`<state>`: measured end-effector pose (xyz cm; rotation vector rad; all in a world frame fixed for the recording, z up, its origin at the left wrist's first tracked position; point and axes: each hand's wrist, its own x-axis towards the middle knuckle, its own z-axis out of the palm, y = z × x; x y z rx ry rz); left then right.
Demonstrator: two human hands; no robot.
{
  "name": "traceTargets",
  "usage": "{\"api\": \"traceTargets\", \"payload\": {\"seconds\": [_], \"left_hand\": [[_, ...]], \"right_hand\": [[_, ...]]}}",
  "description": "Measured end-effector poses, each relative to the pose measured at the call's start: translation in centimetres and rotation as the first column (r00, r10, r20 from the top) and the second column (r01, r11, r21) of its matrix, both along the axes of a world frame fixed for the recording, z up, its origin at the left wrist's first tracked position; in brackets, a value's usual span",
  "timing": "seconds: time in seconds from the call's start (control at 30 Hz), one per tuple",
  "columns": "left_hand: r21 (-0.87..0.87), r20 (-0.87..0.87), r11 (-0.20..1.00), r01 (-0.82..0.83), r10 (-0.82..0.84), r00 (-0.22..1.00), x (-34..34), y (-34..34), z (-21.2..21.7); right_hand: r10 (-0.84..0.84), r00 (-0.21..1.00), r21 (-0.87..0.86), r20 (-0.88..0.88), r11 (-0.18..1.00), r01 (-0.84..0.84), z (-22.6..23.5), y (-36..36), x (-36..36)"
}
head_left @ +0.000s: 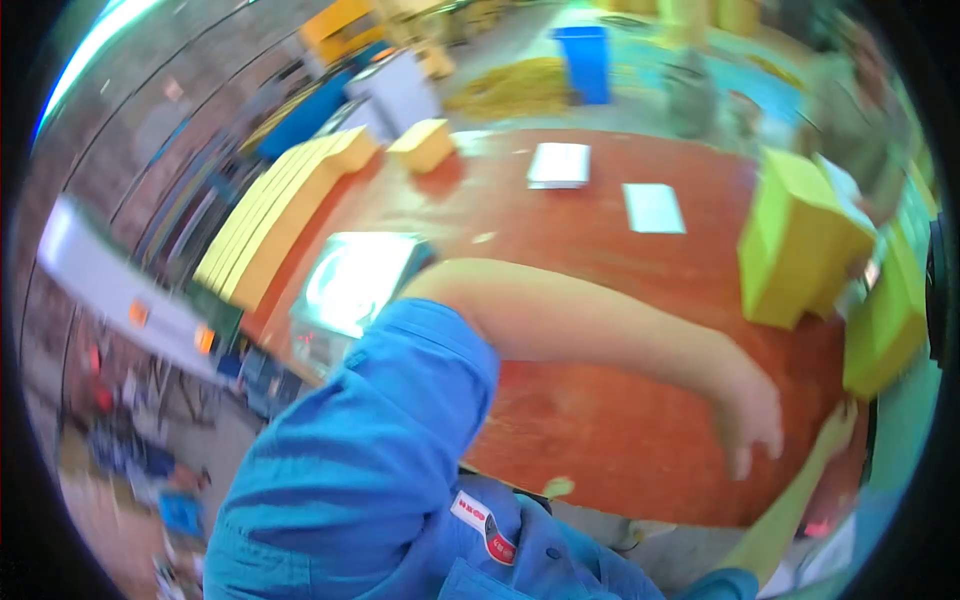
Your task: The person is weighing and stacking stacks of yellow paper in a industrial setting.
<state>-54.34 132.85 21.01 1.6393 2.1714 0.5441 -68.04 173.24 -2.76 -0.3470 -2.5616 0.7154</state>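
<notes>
My left arm, in a blue sleeve, reaches across the red-brown table to the right. My left hand hangs over the tabletop with its fingers pointing down and somewhat apart, nothing in them. At the right edge, my right hand is beside the lower corner of a yellow block. Blur and its small size hide whether the fingers grip that block. Another large yellow block stands on the table beyond my left hand.
A shiny metal-topped device sits left, beside a row of yellow slabs. A smaller yellow block, a white paper stack and a pale sheet lie farther back. Behind are a blue bin and another person.
</notes>
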Motion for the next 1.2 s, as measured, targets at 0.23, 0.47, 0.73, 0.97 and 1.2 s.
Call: {"api": "traceTargets", "payload": {"seconds": [0.23,0.47,0.73,0.97,1.2], "left_hand": [[-0.265,0.203,0.042,-0.963,0.979,-0.013,24.1,-43.4,3.3],[-0.077,0.26,-0.895,-0.439,0.408,-0.875,57.3,-71.9,-0.6],[-0.2,-0.037,-0.895,-0.4,0.414,-0.909,73.7,-79.1,-3.4],[-0.097,-0.365,-0.674,-0.732,0.708,-0.604,79.3,-85.2,0.6],[-0.232,-0.27,-0.655,-0.719,0.754,-0.599,74.3,-86.8,7.7]], "right_hand": [[0.032,0.996,-0.493,-0.086,0.867,-0.07,2.6,-13.8,2.2],[0.595,0.595,-0.59,-0.541,0.236,-0.772,17.8,-48.2,20.3],[0.881,-0.364,-0.359,-0.301,-0.459,-0.813,19.0,-75.5,50.6],[0.845,-0.506,-0.738,-0.176,-0.453,-0.5,8.1,-87.0,63.6],[0.822,-0.544,-0.461,-0.165,-0.552,-0.695,5.7,-95.9,67.8]]}}
